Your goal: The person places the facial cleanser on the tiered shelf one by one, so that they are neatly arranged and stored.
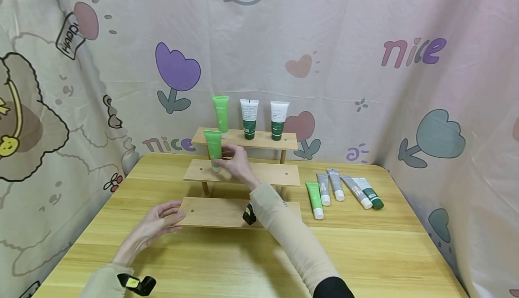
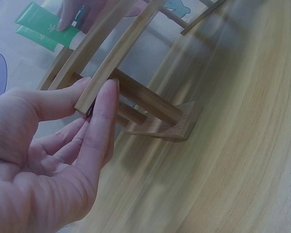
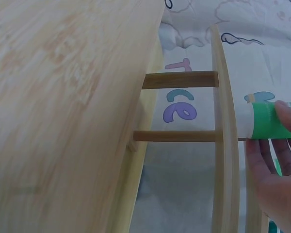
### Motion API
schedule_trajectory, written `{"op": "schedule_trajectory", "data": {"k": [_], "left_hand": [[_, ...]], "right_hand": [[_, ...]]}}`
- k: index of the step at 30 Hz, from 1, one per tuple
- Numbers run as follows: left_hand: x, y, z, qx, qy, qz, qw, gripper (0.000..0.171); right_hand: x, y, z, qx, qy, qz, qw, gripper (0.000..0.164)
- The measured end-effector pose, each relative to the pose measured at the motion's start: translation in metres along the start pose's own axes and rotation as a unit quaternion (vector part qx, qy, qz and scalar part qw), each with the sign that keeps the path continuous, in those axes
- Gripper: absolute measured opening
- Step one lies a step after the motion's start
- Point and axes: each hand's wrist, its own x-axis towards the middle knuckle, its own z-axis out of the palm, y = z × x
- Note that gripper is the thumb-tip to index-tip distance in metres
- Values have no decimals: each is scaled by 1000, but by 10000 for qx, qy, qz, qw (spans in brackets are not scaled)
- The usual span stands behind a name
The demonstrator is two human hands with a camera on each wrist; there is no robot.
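My right hand pinches a light green squeeze tube, which stands cap-down at the left of the middle shelf of a wooden three-step rack. In the right wrist view the thumb and fingers lie round the green tube near its white cap. My left hand holds the left end of the bottom shelf; in the left wrist view its thumb and forefinger pinch that board. On the top shelf stand another green tube and two white-and-dark-green tubes.
Right of the rack, several tubes lie on the wooden table: a green one, grey ones and a white-and-dark-green one. A patterned cloth hangs behind the table and along both sides.
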Motion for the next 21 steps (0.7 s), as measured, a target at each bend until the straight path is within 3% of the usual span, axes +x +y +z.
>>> {"op": "schedule_trajectory", "data": {"k": [21], "left_hand": [[0, -2, -1, -12, -61, 54, 10000, 74]], "right_hand": [[0, -1, -1, -167, -23, -19, 9999, 42]]}}
